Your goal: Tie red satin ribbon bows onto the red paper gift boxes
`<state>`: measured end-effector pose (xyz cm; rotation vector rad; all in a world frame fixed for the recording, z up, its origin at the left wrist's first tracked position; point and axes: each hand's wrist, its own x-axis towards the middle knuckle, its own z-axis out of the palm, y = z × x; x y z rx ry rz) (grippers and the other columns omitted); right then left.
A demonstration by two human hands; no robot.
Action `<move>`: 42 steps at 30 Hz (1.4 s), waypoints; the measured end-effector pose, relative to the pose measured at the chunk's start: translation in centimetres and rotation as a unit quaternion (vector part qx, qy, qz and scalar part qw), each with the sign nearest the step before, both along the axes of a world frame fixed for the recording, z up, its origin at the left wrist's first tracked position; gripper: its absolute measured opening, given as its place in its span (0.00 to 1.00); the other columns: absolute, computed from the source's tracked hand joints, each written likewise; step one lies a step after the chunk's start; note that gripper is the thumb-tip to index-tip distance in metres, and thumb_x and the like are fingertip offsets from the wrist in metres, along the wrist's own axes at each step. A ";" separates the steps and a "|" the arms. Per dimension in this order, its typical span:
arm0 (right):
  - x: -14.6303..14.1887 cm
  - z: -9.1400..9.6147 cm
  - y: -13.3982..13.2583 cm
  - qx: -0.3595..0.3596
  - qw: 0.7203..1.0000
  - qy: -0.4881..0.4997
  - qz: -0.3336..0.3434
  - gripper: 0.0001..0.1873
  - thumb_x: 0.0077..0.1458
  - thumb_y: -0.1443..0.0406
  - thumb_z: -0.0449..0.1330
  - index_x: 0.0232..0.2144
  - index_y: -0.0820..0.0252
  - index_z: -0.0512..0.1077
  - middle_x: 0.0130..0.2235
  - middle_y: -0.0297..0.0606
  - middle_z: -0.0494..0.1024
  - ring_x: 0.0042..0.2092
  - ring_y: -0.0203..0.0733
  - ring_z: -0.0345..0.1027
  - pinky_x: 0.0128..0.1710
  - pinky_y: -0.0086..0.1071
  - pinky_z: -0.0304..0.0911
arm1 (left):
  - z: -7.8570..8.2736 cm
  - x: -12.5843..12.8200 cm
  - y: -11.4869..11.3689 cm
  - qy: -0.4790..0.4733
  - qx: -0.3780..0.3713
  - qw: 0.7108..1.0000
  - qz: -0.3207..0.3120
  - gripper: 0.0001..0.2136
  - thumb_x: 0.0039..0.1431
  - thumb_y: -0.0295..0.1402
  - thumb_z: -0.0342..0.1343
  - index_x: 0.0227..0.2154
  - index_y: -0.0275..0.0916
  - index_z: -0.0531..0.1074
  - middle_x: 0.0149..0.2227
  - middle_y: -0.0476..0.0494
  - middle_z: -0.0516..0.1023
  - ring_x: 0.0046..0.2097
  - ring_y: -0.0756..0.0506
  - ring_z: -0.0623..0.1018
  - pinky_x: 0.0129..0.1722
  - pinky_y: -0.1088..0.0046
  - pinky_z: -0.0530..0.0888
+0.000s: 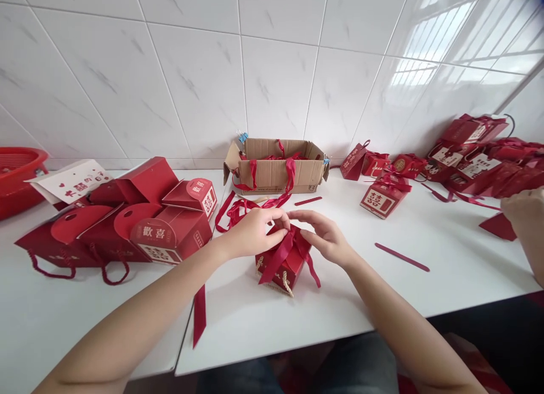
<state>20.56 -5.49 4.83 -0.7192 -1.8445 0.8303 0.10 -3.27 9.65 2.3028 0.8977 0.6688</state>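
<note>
Small and red on the white desk (pixel 238 331), set in from the front edge and nearer the left edge than the right: a gift box (pixel 294 265), angular in shape, topped with a glossy dark-red ribbon (pixel 278 262) with tails hanging down its sides, and trimmed with twisted cream cord (pixel 287 283). On its sides, pale lettering, partly covered and too small to read. At the ribbon on top: left grip (pixel 254 233) curled in, thumb and forefinger close together; right grip (pixel 326 239) arched, thumb and forefinger somewhat apart. Cannot tell from half-hidden fingertips about an actual pinch by either. Toward the back edge, a brown corrugated carton (pixel 272 173) with ribbon over its front wall. Toward the right edge, another small box (pixel 391 198) with a white label, readable as 囍, and in front of it a flat strip (pixel 402 257) with rounded ends. On the adjoining desk (pixel 164 354) at left, smooth red card boxes (pixel 147 181) with 歡喜 and 囍 on the nearest, beside a white panel (pixel 68 176) lettered 大囍的日子.
</note>
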 end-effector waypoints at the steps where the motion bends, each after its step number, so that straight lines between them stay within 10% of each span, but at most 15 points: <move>1: 0.0 -0.1 0.1 -0.006 1.000 -0.010 0.018 0.19 0.59 0.68 0.54 0.52 0.52 0.66 0.51 0.41 0.74 0.54 0.43 0.67 0.55 0.44 0.62 | 0.1 0.0 -0.1 0.008 0.005 1.000 0.001 0.04 0.56 0.30 0.52 0.33 0.41 0.71 0.35 0.51 0.77 0.37 0.49 0.74 0.40 0.72 0.70; 16: 0.2 -0.7 0.3 0.264 0.940 -0.197 -0.091 0.18 0.61 0.72 0.48 0.43 0.50 0.75 0.37 0.38 0.74 0.39 0.39 0.65 0.44 0.40 0.60 | 1.0 0.1 -0.6 0.075 0.088 0.993 0.011 0.04 0.57 0.30 0.49 0.34 0.41 0.67 0.36 0.48 0.76 0.40 0.45 0.74 0.48 0.64 0.69; 31: 0.6 -0.5 -0.2 0.217 0.942 -0.251 -0.048 0.23 0.59 0.74 0.48 0.42 0.47 0.78 0.34 0.39 0.64 0.39 0.42 0.55 0.45 0.43 0.59 | -0.3 -0.4 0.8 0.130 0.188 0.973 -0.004 0.14 0.62 0.28 0.43 0.43 0.40 0.73 0.41 0.43 0.77 0.51 0.41 0.72 0.57 0.59 0.63; 38: 0.8 -0.7 0.2 0.216 0.946 -0.236 -0.040 0.23 0.59 0.74 0.47 0.42 0.48 0.78 0.35 0.39 0.64 0.39 0.41 0.56 0.45 0.43 0.59 | 0.2 -0.3 0.6 0.102 0.123 0.987 -0.035 0.10 0.59 0.28 0.46 0.35 0.42 0.73 0.34 0.48 0.75 0.41 0.46 0.74 0.58 0.62 0.61; 42: 0.9 -0.7 0.3 0.216 0.946 -0.237 -0.039 0.24 0.59 0.75 0.46 0.43 0.47 0.77 0.35 0.39 0.64 0.39 0.41 0.57 0.44 0.43 0.60 | -0.3 -0.3 0.7 0.073 0.069 0.995 -0.012 0.05 0.58 0.35 0.51 0.33 0.42 0.71 0.40 0.45 0.72 0.54 0.41 0.67 0.56 0.61 0.64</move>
